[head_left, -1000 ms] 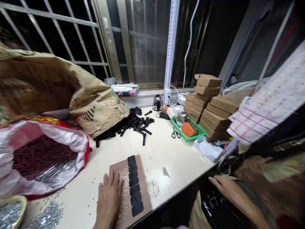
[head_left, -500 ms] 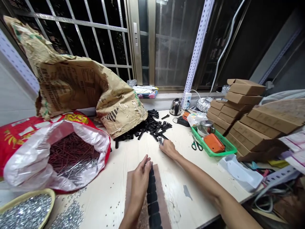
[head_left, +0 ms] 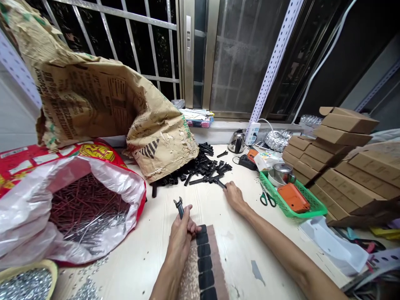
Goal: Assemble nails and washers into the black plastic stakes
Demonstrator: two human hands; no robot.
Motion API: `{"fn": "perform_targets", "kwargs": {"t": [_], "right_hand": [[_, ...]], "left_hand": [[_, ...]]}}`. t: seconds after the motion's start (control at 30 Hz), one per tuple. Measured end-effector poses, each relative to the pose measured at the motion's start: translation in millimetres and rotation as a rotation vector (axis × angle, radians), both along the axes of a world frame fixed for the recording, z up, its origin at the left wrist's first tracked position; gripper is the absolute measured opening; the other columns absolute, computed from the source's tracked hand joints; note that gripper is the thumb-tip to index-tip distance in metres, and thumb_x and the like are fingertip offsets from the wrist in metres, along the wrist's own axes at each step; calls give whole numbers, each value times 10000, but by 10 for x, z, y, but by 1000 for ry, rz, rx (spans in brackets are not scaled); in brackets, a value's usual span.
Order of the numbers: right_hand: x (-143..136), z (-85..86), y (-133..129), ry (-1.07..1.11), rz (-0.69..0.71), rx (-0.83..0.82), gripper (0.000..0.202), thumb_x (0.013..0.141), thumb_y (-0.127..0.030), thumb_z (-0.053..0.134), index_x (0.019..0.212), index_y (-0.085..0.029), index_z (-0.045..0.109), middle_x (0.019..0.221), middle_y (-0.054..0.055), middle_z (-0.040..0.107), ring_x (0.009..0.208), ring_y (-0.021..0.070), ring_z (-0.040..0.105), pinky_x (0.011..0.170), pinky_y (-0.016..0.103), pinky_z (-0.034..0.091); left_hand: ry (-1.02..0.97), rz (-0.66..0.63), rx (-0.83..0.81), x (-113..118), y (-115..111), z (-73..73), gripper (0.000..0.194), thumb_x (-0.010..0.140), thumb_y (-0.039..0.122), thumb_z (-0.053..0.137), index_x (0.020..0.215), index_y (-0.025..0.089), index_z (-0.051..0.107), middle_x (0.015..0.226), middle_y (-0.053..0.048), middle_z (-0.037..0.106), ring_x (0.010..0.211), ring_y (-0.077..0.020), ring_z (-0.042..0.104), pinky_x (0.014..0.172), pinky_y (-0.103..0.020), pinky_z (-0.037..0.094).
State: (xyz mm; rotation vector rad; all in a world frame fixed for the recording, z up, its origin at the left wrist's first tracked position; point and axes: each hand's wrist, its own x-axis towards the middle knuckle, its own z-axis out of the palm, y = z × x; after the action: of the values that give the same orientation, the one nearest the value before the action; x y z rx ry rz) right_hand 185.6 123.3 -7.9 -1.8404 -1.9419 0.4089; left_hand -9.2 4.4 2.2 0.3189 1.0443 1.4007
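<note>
My left hand point(head_left: 182, 233) is closed around a black plastic part with a forked tip point(head_left: 179, 207), which sticks up past the thumb. Its fingertips are beside the far end of a row of black, rounded blocks point(head_left: 204, 263) lying on a brown strip point(head_left: 218, 258). At the near edge of a heap of black plastic parts point(head_left: 206, 168), my right hand point(head_left: 235, 196) pinches the end of another black part point(head_left: 220, 183). The part still lies at the heap.
A torn paper sack point(head_left: 162, 137) leans over the heap. At left are a bag of thin rods point(head_left: 93, 200) and a bowl of small metal pieces point(head_left: 25, 279). Scissors point(head_left: 267, 199), a green basket point(head_left: 315, 206) and stacked cardboard boxes point(head_left: 346, 177) stand right.
A forked black part now shows in my left hand, which showed none before. My right hand is now on a part at the heap's edge. The whole view has shifted slightly.
</note>
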Motion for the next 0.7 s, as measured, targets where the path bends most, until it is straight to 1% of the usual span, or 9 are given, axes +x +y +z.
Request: {"fn": "perform_targets", "kwargs": {"t": [0.07, 0.13, 0.23, 0.3, 0.33, 0.4, 0.5, 0.6, 0.7], "right_hand": [[-110, -40, -186, 31, 44, 3, 190, 872, -203, 478, 946, -124, 634, 923, 95, 609, 823, 191, 596, 734, 282, 440], [-283, -30, -437, 132, 159, 30, 200, 893, -263, 473, 956, -150, 626, 898, 57, 615, 793, 158, 589, 711, 251, 448], [-496, 57, -631, 313, 485, 25, 192, 894, -304, 493, 967, -186, 627, 899, 31, 614, 785, 138, 587, 702, 238, 459], [-522, 124, -503, 315, 619, -9, 201, 907, -301, 475, 962, -198, 638, 937, 36, 614, 827, 141, 590, 736, 250, 463], [-495, 148, -370, 263, 597, -13, 209, 915, -288, 461, 983, -201, 638, 982, 43, 612, 867, 146, 587, 768, 259, 461], [-396, 166, -51, 112, 371, 28, 236, 909, -233, 460, 1095, -196, 601, 1102, 74, 585, 965, 170, 563, 840, 295, 439], [-277, 125, 254, -21, 130, 16, 282, 861, -129, 476, 1121, -147, 583, 1098, 130, 586, 1010, 225, 543, 857, 347, 418], [-361, 65, 103, 10, 133, 3, 231, 880, -149, 436, 1037, -109, 601, 990, 123, 616, 874, 194, 581, 779, 306, 439], [-601, 75, -295, 167, 315, 42, 208, 887, -227, 463, 1015, -146, 606, 927, 60, 637, 767, 137, 587, 691, 232, 444]], "left_hand": [[23, -34, -17, 5, 5, 0, 478, 727, 373, 712, 1129, 163, 561, 530, 53, 537, 465, -82, 518, 586, -249, 524], [9, -74, -36, 29, 31, 10, 468, 737, 327, 712, 1156, 181, 564, 817, -55, 689, 680, -125, 643, 679, -251, 533], [-92, -147, 6, 51, 85, 10, 368, 750, 268, 702, 1089, 165, 602, 1057, -119, 677, 927, -199, 659, 772, -289, 534], [-124, -142, 26, 28, 111, -6, 257, 752, 221, 696, 985, 137, 625, 1060, -135, 675, 971, -232, 652, 790, -320, 540], [-122, -121, 14, 6, 119, -15, 195, 751, 196, 694, 921, 128, 627, 1053, -140, 676, 970, -239, 653, 790, -329, 545], [-104, -57, -44, -51, 121, -25, 109, 746, 160, 691, 806, 121, 609, 979, -138, 689, 906, -235, 672, 772, -344, 559], [-85, -9, -106, -126, 97, -3, 126, 745, 181, 695, 728, 116, 588, 762, -95, 679, 702, -196, 680, 717, -366, 579], [-73, -2, -108, -144, 72, 44, 174, 760, 258, 688, 792, 103, 615, 780, -110, 686, 686, -188, 683, 696, -329, 577], [-86, 5, -75, -124, 77, 65, 312, 766, 227, 687, 1057, 141, 614, 1028, -138, 687, 879, -211, 685, 758, -295, 555]]}}
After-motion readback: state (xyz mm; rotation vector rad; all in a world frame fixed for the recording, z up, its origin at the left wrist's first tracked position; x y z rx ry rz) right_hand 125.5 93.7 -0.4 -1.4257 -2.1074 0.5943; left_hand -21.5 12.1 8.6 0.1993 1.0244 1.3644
